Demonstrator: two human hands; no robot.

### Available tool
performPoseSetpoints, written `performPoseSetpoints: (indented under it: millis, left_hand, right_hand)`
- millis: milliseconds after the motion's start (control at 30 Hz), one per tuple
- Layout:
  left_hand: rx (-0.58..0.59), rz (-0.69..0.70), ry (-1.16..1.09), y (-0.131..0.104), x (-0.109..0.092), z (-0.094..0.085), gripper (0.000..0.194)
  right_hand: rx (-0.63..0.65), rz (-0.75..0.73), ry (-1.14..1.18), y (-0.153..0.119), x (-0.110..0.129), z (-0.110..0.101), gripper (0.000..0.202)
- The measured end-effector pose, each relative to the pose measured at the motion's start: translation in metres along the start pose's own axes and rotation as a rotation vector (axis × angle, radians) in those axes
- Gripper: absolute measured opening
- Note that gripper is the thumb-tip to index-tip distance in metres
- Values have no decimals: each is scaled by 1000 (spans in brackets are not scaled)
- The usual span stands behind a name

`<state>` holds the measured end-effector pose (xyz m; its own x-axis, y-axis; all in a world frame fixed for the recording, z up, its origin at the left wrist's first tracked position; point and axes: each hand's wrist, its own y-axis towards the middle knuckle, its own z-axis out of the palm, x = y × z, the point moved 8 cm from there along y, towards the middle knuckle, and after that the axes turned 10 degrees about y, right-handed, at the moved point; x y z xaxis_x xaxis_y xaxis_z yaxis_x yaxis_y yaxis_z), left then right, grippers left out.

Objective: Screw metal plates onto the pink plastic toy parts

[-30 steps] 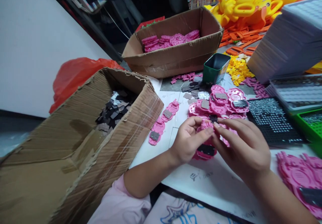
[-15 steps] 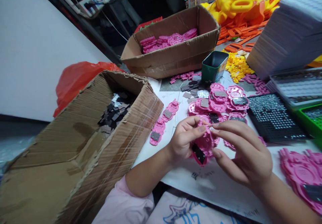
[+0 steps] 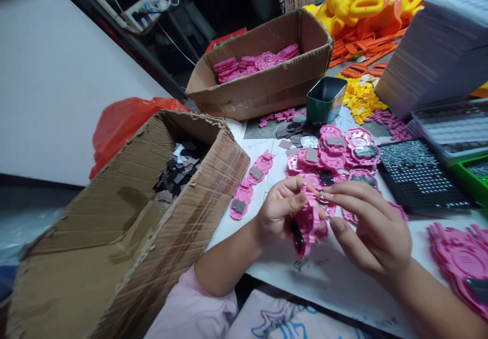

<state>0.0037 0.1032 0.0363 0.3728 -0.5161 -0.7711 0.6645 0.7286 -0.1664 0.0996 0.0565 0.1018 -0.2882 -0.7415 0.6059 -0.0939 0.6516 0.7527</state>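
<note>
My left hand (image 3: 280, 209) is closed round a pink plastic casing half (image 3: 308, 217), which stands tilted on edge above the table. A black rectangular plate (image 3: 297, 237) sits in the casing's lower part. The fingertips of my right hand (image 3: 375, 227) meet the casing's upper right edge, the thumb apart from them. At those fingertips is a small shiny metal bit (image 3: 321, 195), too small to name. Just behind my hands lies a pile of similar pink casings (image 3: 331, 148), several with grey or black plates.
A cardboard box (image 3: 183, 237) with dark plates (image 3: 179, 174) stands left; another box (image 3: 259, 92) with pink parts is behind. Two joined casings (image 3: 251, 184) lie between. A green cup (image 3: 326, 100), a black tray of metal pieces (image 3: 419, 176) and more casings (image 3: 463, 268) are around the right side.
The pink casing has turned in my left hand, from its inner face showing to nearly edge-on. My right thumb has moved slightly away from it. The view has shifted a little.
</note>
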Motion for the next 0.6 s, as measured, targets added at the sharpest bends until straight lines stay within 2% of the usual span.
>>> performPoseSetpoints:
  millis: [100, 200, 300, 400, 500, 600]
  left_hand:
    - [-2, 18, 18, -1, -7, -3, 32]
    - [-80, 97, 164, 0, -34, -17, 33]
    - [-300, 182, 382, 0, -70, -46, 30]
    - [-551, 306, 562, -4, -98, -76, 20]
    - [-678, 348, 949, -4, -104, -87, 14]
    - [-734, 291, 1317, 0, -98, -91, 23]
  right_hand:
    - [1, -9, -13, 0, 1, 0, 21]
    - [-20, 2, -37, 2, 1, -3, 19]
    - [-38, 22, -45, 3, 1, -6, 19]
    - [-48, 43, -55, 4, -1, -7, 18]
    - [-38, 58, -83, 3, -4, -5, 18]
    - [-15, 61, -102, 2, -6, -2, 18]
